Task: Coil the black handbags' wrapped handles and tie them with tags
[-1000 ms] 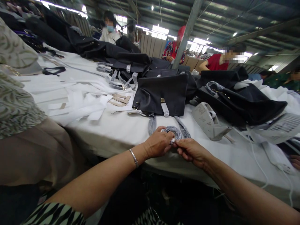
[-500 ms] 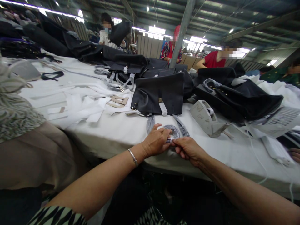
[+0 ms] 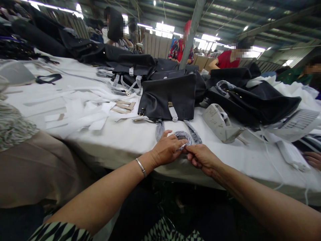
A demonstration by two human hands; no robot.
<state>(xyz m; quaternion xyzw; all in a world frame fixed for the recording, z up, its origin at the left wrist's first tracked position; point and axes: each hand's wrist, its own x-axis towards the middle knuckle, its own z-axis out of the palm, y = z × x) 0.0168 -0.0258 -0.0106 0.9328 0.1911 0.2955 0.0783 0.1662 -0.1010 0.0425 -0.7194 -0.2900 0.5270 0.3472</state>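
Observation:
A coiled strap in clear plastic wrap [image 3: 184,135] lies at the front edge of the white-covered table. My left hand [image 3: 168,149] is closed on its near left side, thumb raised a little. From the right, my right hand [image 3: 204,159] pinches the coil's near edge, its fingertips touching those of the left. What exactly sits between the fingertips is too small to make out. Just beyond lies a black handbag [image 3: 169,97] with a gold clasp and a wrapped tab. Its plastic-wrapped handles [image 3: 192,131] reach toward me on both sides of the coil.
A grey tape dispenser [image 3: 220,125] stands right of the bag, with a white power strip [image 3: 292,155] farther right. Paper strips [image 3: 87,108] cover the left side. More black bags [image 3: 253,97] are piled behind. A person in patterned clothing [image 3: 17,134] is close at my left.
Both hands stay at the coil; my left fingers have shifted slightly over it. The view has turned a little. At the back, a person has raised a black piece in front of them.

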